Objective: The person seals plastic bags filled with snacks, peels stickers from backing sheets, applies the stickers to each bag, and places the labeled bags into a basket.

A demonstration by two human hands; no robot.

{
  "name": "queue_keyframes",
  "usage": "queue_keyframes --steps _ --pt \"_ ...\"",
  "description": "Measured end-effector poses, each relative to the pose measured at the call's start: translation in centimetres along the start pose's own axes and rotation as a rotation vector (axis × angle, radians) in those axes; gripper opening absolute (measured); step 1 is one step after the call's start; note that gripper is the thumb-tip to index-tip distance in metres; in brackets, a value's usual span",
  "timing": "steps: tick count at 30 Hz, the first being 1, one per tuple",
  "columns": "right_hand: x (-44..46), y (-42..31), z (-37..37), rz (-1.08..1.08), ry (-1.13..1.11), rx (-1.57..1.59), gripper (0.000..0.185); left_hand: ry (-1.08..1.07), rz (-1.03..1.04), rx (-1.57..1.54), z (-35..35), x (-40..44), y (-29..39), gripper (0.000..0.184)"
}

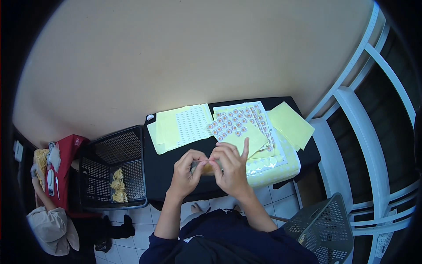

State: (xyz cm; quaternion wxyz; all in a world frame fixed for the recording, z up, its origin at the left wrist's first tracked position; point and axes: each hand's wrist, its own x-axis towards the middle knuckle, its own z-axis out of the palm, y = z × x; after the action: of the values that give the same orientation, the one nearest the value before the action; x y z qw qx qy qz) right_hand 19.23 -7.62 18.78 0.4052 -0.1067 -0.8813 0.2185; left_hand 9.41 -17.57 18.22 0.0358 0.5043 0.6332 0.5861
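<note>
Beige wall (198,53), curved white frame (361,123), pale floor tiles (143,216), co-worker (50,229) at red-covered table (68,154)

A single wide, rounded view looks out from the person's head, facing forward and steeply down, with dark curved edges closing in at the corners. The lens is closest to the person's dark shirt (228,240) at six o'clock. The left hand (187,171) and right hand (231,169) are a little farther off, near the middle. Beyond them, the black table (160,178) is seen from above, at a slant. A plain wall (198,53) fills twelve o'clock. The view reaches a white frame (357,119) at three o'clock and another person (50,233), farther away, at eight o'clock.
</note>
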Motion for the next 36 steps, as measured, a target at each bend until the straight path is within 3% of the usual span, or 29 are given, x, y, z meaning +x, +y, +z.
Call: queue_keyframes --steps 10,15,18,20,22,24,25,29,34,36 --pt "-2.5 1.6 1.8 0.061 -0.078 0.094 0.006 -0.003 -0.11 0.021 1.0 -2.5 -2.0 0.005" --pt "-2.1 2.8 0.8 0.058 -0.093 0.079 0.005 0.075 -0.258 -0.26 2.6 -1.9 -2.3 0.011" --pt "-2.8 4.0 0.6 0.071 -0.118 0.124 0.009 0.047 -0.284 -0.244 2.7 -2.3 -2.9 0.014" --pt "-3.2 5.2 0.0 0.098 -0.191 0.284 0.013 0.019 -0.34 -0.271 2.6 -2.7 -3.2 0.012" --pt "-3.9 7.8 -0.1 0.257 -0.02 0.643 0.012 -0.009 -0.396 -0.297 2.2 -2.9 -3.9 0.011" --pt "-4.4 11.9 0.5 0.318 0.143 0.332 0.01 0.086 -0.552 -0.527 2.0 -3.2 -5.1 0.009" --pt "-4.2 13.5 0.8 0.371 0.148 0.221 0.011 0.077 -0.525 -0.53 2.0 -3.5 -6.4 0.013" --pt "-3.3 18.7 2.5 0.46 0.057 0.14 0.013 0.092 -0.583 -0.597 3.2 -2.9 -9.2 0.025" --pt "-2.0 21.0 3.9 0.285 -0.234 -0.047 0.017 0.061 -0.549 -0.466 4.9 -2.0 -12.3 0.026" --pt "-1.8 21.7 4.3 0.339 -0.268 -0.016 0.017 -0.138 -0.598 -0.601 5.5 -1.3 -13.3 0.026"
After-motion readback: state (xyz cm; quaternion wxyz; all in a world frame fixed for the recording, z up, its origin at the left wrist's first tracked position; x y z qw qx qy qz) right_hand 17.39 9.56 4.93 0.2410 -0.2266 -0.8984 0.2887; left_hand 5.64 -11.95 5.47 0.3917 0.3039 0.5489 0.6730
